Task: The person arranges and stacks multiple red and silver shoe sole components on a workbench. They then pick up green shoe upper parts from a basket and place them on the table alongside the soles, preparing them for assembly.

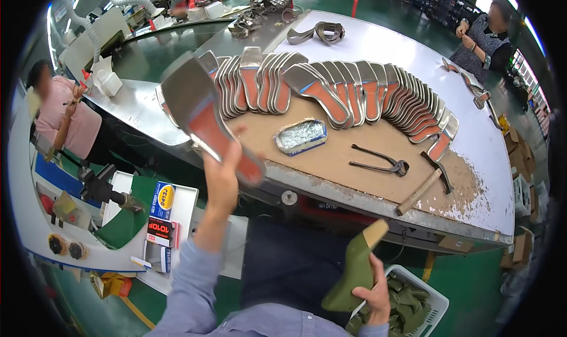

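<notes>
My left hand (222, 180) is raised over the table's near edge, its fingers closed round a shoe insole (204, 118). The insole is grey at its upper part and orange-red below, with a shiny metallic edge; motion smears it. Low in front of my body, my right hand (378, 292) grips a green shoe last (348, 275), tilted, with a tan tip pointing up. Similar insoles (371, 95) stand overlapping in a long curved row on the table. Beneath my right hand, a white crate (438, 307) holds several green pieces (409, 304).
Brown board (342, 151) on the white table carries a small open carton (301, 137), pincers (384, 163) and a hammer (420, 190). A machine (112, 192) with small boxes (162, 230) stands at left. Co-workers (74, 115) are at left, at the back and at far right (484, 38).
</notes>
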The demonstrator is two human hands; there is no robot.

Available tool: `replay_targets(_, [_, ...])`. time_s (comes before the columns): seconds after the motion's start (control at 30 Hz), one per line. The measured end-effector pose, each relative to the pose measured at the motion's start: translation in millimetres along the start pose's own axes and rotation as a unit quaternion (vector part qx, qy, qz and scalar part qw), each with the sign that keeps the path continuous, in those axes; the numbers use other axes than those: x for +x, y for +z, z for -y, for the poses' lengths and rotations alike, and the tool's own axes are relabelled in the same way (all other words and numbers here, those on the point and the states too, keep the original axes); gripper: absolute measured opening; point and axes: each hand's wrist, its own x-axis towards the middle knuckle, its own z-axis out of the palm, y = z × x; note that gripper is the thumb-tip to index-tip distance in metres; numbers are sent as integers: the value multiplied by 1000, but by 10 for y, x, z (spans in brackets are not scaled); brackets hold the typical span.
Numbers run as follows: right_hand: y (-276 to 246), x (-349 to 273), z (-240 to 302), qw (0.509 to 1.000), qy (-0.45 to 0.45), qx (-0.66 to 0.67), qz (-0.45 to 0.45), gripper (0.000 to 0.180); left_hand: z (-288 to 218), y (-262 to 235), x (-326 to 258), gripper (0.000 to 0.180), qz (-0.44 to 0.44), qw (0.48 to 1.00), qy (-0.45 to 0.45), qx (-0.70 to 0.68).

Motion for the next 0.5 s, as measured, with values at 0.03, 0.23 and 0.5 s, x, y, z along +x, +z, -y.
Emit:
replay_targets(0.03, [125, 132, 283, 998, -14, -59, 24, 102, 45, -53, -263, 55, 17, 998, -56, -8])
replay_targets(0.23, [1690, 768, 1087, 867, -201, -428, 157, 76, 243, -342, -1639, 77, 88, 963, -169, -191])
replay_targets(0.5, [1437, 1334, -523, 968, -15, -226, -105, 47, 154, -997, -2140, 68, -143, 856, -246, -432])
